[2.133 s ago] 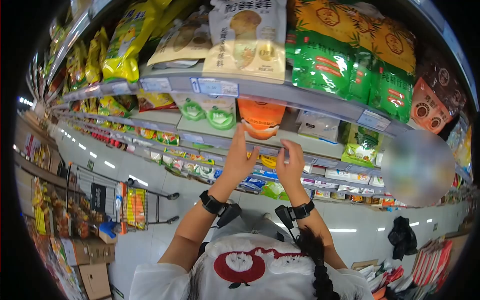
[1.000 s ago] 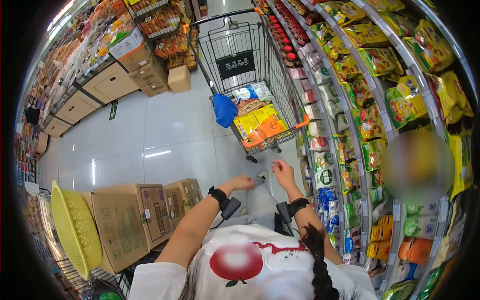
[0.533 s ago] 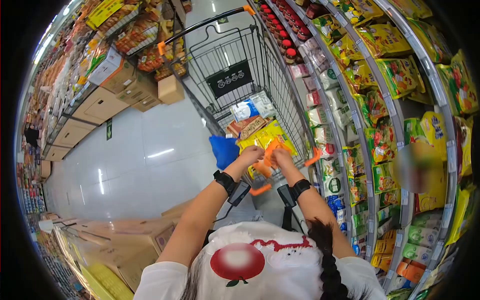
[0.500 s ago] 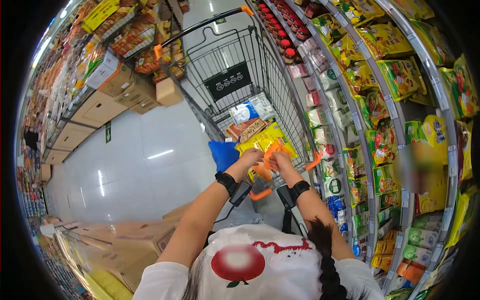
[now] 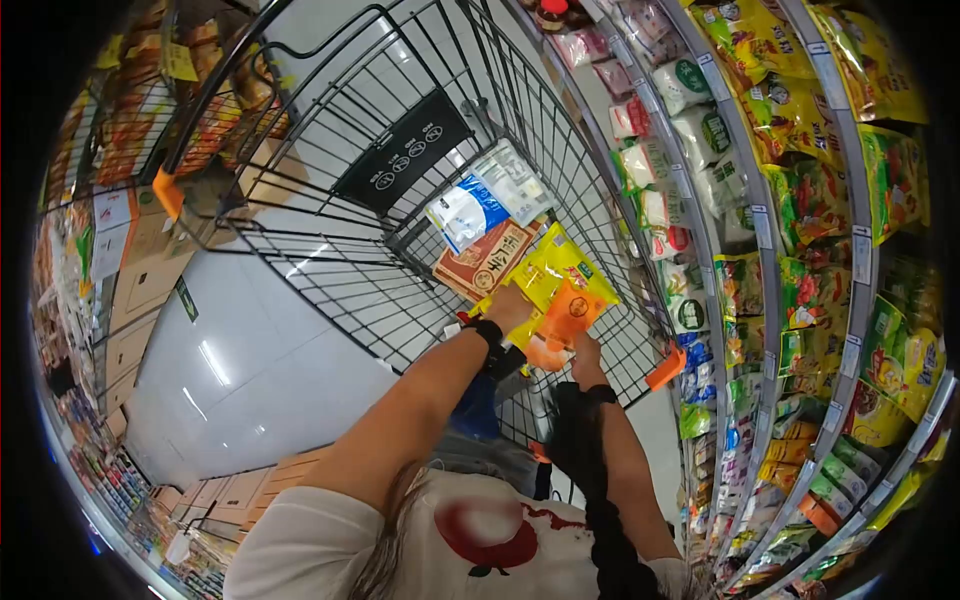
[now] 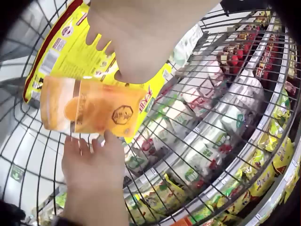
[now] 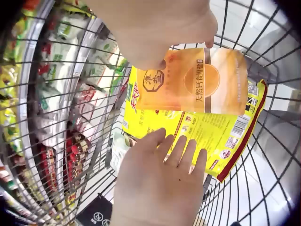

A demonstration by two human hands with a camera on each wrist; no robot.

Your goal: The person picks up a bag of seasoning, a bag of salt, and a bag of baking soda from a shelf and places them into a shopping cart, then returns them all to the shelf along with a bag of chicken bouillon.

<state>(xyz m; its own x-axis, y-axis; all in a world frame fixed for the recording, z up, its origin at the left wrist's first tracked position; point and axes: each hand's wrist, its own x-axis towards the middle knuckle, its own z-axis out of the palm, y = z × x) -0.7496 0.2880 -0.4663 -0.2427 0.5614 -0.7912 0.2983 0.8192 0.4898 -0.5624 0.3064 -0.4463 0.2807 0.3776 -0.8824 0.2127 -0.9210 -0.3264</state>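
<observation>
In the head view, an orange salt pouch (image 5: 577, 306) lies over a large yellow bag (image 5: 550, 262) in the shopping cart's basket. My right hand (image 5: 586, 358) holds the pouch by one long edge; in the right wrist view its thumb lies on the pouch's printed front (image 7: 181, 89). My left hand (image 5: 508, 308) rests on the yellow bag, its fingers spread and nearly straight in the right wrist view. Beyond the yellow bag are a brown-red packet (image 5: 488, 258), a blue and white bag (image 5: 467, 212) and a pale packet (image 5: 512, 182).
Black wire walls of the cart (image 5: 350, 300) surround the goods, with an orange corner bumper (image 5: 666, 368) near my right arm. Shelves of bagged seasonings (image 5: 800, 210) line the right side. Cardboard boxes (image 5: 130, 320) stand at left across the tiled floor (image 5: 250, 370).
I have turned from the shelf to the cart. Both hands have moved down and forward into the basket, which is now closer. My left hand has reached the yellow bag, my right hand the pouch.
</observation>
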